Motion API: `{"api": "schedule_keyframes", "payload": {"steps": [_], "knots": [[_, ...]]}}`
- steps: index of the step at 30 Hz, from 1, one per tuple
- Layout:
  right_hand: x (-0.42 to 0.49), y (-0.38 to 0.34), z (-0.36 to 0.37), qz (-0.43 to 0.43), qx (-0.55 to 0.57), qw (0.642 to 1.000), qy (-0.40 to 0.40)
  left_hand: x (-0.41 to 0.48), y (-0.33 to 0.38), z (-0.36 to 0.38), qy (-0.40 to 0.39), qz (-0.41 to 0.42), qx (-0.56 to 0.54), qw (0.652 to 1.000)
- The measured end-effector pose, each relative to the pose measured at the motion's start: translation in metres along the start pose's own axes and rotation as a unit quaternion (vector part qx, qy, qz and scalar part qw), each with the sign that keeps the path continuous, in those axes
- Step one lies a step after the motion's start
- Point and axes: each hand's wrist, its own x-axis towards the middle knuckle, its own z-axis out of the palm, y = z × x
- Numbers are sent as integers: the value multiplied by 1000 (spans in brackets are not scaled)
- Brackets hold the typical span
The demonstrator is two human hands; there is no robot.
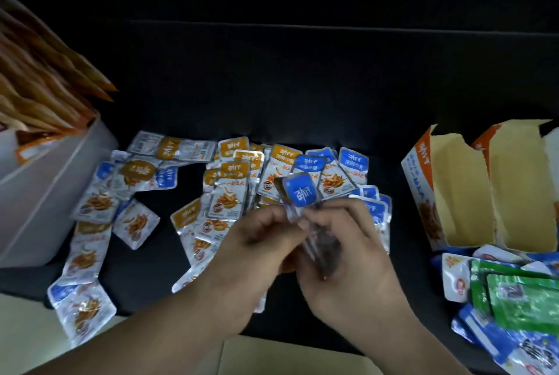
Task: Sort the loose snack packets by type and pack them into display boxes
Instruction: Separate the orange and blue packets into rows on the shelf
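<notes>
blue packets [302, 193] — small stack held above the loose pile [230, 184], left hand [260, 235] and right hand [348, 241] each with grip pinched on its lower end. light, slick foil, probably fans and slides — best taken by the sealed edges.

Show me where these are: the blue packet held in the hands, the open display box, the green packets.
blue packet [301, 193], head view, on its blue top label.
open display box [453, 193], head view, on its bare inner wall.
green packets [520, 293], head view, on the top packet.
</notes>
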Motion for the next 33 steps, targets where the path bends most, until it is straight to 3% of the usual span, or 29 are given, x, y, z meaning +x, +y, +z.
{"api": "schedule_keyframes", "payload": {"steps": [3,5,8,10,15,24,29,33], "knots": [[4,-8,7,36,90,995,-5,-1,-2,-20,16,9,20,1000],[10,-13,7,122,120,985,21,-2,-7,-28,15,22,55,998],[20,-15,7,286,207,936,7,-3,-11,-34,13,25,71,997],[23,-11,4,323,218,921,15,0,-11,-39,34,14,60,998],[24,-1,-3,351,179,915,82,10,-19,-53,103,4,53,993],[16,9,6,386,205,898,46,14,-24,-59,98,-27,78,992],[14,6,14,403,228,886,10,31,-16,-86,173,3,85,981],[21,-9,23,411,276,868,-30,54,-7,-112,271,53,143,951]]}}
